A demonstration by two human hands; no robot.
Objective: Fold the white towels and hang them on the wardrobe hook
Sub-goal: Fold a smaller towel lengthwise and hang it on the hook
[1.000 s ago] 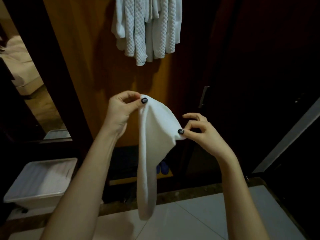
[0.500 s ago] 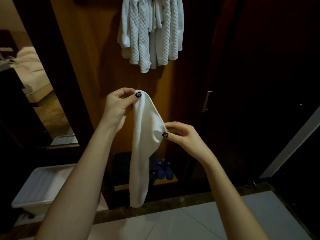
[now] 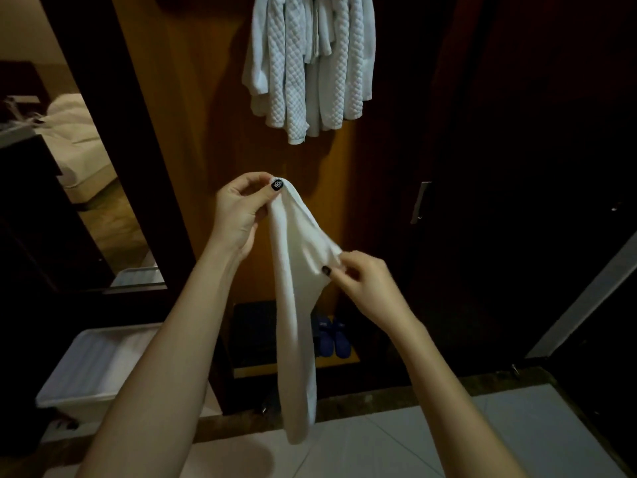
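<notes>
Left: white bin (image 3: 89,370) on the floor, partly hidden by the left forearm. Left hand (image 3: 241,212) raised, thumb and fingers pinching the top corner of the white towel (image 3: 296,305), which hangs between the hands before the wardrobe panel. Right hand (image 3: 368,288) lower, fingers pinching the towel's right edge. Hung towels (image 3: 310,63) above, tops cut off. Far right too dark to read.

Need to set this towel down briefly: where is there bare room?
Bare: the white floor tiles this side of the stone threshold; the white bin's lid, left. Crowded: hung towels above; blue slippers on the low shelf.
</notes>
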